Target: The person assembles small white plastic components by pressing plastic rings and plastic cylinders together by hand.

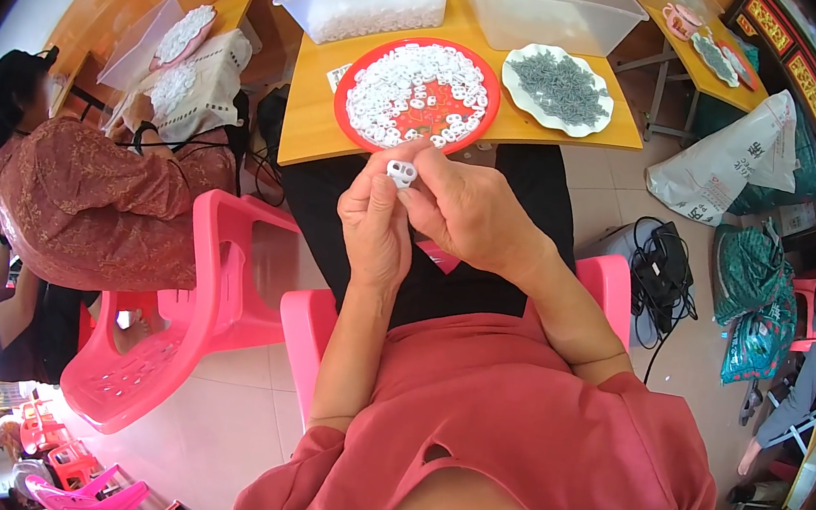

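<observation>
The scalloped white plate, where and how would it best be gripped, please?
Probably with the right hand, from the right, on the plate's right rim: the red tray sits close on its left, and loose grey pieces cover its middle.

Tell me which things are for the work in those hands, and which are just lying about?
Probably part of the job: held white piece; red tray; loose white pieces; scalloped plate; grey pieces.

Probably just lying about: white sack; green bags; black cables.

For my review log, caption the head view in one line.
Left hand and right hand hold a white piece near a red tray and a white plate of grey parts.
</observation>
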The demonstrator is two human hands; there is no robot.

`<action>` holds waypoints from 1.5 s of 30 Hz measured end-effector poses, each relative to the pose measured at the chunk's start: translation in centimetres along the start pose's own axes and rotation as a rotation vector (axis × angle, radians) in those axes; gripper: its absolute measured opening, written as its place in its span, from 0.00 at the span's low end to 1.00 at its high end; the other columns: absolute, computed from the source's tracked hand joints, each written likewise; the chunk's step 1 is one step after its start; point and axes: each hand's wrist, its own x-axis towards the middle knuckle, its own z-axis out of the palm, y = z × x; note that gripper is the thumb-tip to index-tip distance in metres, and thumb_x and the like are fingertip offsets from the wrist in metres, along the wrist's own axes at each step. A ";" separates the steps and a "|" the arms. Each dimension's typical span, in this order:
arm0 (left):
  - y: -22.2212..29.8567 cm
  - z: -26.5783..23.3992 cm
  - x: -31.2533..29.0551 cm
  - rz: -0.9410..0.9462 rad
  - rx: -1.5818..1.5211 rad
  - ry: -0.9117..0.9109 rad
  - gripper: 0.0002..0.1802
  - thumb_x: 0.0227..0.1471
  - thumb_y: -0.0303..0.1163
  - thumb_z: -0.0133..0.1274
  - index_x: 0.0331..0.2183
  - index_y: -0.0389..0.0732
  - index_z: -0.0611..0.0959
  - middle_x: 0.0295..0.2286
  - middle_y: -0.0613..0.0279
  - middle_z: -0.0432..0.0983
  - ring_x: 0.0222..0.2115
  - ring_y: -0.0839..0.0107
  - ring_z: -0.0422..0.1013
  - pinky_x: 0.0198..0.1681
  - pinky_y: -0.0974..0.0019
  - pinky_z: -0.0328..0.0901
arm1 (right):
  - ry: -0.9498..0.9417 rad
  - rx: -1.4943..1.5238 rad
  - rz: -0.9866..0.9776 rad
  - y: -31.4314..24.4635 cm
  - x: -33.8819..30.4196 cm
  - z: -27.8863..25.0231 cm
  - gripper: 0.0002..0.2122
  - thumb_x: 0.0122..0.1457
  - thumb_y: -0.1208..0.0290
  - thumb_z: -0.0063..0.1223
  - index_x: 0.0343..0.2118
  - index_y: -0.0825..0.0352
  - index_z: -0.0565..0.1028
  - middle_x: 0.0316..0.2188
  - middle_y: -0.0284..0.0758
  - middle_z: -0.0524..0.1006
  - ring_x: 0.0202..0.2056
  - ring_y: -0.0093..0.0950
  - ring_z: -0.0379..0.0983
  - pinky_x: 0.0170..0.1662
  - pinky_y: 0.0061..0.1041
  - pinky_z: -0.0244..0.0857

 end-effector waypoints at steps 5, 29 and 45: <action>0.1 2.4 -0.9 -0.054 -0.119 0.004 0.27 0.70 0.42 0.49 0.55 0.27 0.78 0.55 0.46 0.76 0.54 0.64 0.74 0.60 0.62 0.67 | 0.094 -0.081 -0.118 1.0 -0.3 0.1 0.08 0.58 0.71 0.58 0.36 0.66 0.72 0.22 0.37 0.76 0.22 0.37 0.79 0.23 0.33 0.70; 0.1 3.5 -1.3 -0.110 -0.253 0.211 0.22 0.73 0.39 0.42 0.56 0.32 0.77 0.52 0.55 0.77 0.52 0.70 0.73 0.57 0.65 0.68 | 0.049 -0.025 0.037 1.3 -0.9 1.8 0.11 0.64 0.69 0.56 0.45 0.68 0.73 0.23 0.41 0.79 0.24 0.40 0.80 0.26 0.36 0.72; -0.2 0.4 -0.1 0.006 0.023 -0.051 0.19 0.65 0.27 0.55 0.55 0.32 0.80 0.53 0.53 0.78 0.54 0.68 0.72 0.60 0.65 0.63 | 0.035 0.847 0.498 -1.0 0.1 -0.2 0.11 0.73 0.69 0.45 0.39 0.70 0.78 0.20 0.22 0.66 0.20 0.11 0.58 0.22 0.16 0.48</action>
